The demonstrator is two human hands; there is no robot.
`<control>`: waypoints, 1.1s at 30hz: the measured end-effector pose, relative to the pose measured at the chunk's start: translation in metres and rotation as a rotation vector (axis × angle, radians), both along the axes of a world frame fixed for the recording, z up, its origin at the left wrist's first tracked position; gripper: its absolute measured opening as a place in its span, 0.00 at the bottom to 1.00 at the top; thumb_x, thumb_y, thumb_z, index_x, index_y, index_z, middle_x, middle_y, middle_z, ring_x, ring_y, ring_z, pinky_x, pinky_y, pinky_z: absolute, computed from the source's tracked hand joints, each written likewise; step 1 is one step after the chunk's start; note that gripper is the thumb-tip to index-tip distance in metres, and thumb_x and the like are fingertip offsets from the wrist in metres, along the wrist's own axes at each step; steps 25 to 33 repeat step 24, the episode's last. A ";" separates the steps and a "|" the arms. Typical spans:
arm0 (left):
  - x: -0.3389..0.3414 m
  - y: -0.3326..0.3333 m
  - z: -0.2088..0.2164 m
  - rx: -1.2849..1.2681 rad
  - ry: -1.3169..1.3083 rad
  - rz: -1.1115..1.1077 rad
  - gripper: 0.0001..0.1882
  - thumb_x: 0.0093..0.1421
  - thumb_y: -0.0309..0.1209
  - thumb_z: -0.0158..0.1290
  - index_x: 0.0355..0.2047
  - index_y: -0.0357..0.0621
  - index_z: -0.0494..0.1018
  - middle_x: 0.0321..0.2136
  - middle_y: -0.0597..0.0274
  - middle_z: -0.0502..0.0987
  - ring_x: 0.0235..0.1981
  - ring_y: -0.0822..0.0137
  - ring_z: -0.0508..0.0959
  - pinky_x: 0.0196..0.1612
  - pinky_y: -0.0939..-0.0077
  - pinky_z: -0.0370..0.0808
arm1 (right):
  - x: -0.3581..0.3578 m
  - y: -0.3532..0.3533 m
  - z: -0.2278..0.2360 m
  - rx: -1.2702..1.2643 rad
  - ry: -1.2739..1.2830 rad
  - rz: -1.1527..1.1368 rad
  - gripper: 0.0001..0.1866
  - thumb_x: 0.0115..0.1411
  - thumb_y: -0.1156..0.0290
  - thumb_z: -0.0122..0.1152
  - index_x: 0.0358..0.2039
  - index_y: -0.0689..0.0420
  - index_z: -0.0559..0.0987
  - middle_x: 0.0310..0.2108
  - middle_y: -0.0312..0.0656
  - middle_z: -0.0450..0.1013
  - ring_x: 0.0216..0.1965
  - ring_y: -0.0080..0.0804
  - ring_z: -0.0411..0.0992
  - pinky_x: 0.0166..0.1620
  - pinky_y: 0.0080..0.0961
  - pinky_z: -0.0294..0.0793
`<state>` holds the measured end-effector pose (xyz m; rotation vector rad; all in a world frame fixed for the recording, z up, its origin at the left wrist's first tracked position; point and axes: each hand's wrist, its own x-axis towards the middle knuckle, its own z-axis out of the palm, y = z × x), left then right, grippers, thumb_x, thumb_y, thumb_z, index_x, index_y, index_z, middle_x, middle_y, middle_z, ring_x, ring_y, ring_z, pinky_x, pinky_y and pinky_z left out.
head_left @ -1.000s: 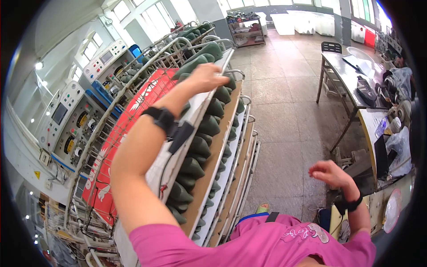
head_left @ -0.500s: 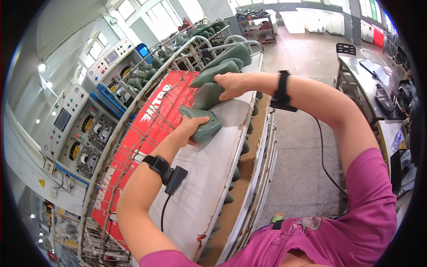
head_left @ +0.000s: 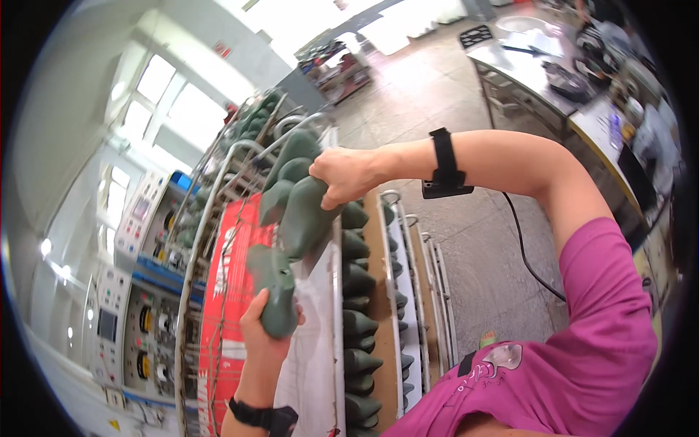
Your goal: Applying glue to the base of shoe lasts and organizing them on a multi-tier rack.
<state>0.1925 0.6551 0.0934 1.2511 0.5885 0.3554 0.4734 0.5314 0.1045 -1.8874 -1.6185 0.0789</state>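
My left hand [head_left: 266, 329] is wrapped around a dark green shoe last [head_left: 277, 297], which it holds over the cart's top board. A second green shoe last [head_left: 306, 217] is gripped from above by my right hand [head_left: 345, 177], just beyond the first one. The two lasts are close together, and I cannot tell whether they touch. More green lasts [head_left: 295, 154] stand at the far end of the board, next to my right hand. The fingers of my left hand are partly hidden behind its last.
The white top board [head_left: 313, 364] belongs to a wire rack cart with a red printed sheet [head_left: 222, 291] along its left. Lower shelves hold rows of green lasts [head_left: 358, 322]. Machines with control panels [head_left: 109, 324] stand at left, a cluttered table [head_left: 524, 73] at far right. A cable hangs from my right wrist strap.
The view has turned, so the cart now runs more upright and the shelves of lasts show more. The right hand's last has tilted, its narrower end now pointing toward the left hand's last.
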 end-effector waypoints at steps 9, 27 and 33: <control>0.084 -0.124 0.050 0.434 -0.449 -0.562 0.29 0.58 0.47 0.39 0.49 0.31 0.62 0.39 0.46 0.70 0.29 0.62 0.71 0.26 0.73 0.68 | -0.051 -0.279 -0.077 0.558 0.867 -0.346 0.18 0.47 0.65 0.64 0.30 0.69 0.75 0.23 0.44 0.73 0.19 0.28 0.72 0.16 0.21 0.72; 0.117 -0.452 -0.155 -0.088 0.175 -1.849 0.41 0.43 0.51 0.56 0.54 0.41 0.59 0.40 0.47 0.70 0.33 0.55 0.74 0.28 0.58 0.71 | -0.402 -0.634 -0.263 0.568 1.002 -1.575 0.17 0.43 0.68 0.64 0.29 0.69 0.77 0.20 0.50 0.72 0.12 0.35 0.70 0.15 0.31 0.71; 0.117 -0.452 -0.155 -0.088 0.175 -1.849 0.41 0.43 0.51 0.56 0.54 0.41 0.59 0.40 0.47 0.70 0.33 0.55 0.74 0.28 0.58 0.71 | -0.402 -0.634 -0.263 0.568 1.002 -1.575 0.17 0.43 0.68 0.64 0.29 0.69 0.77 0.20 0.50 0.72 0.12 0.35 0.70 0.15 0.31 0.71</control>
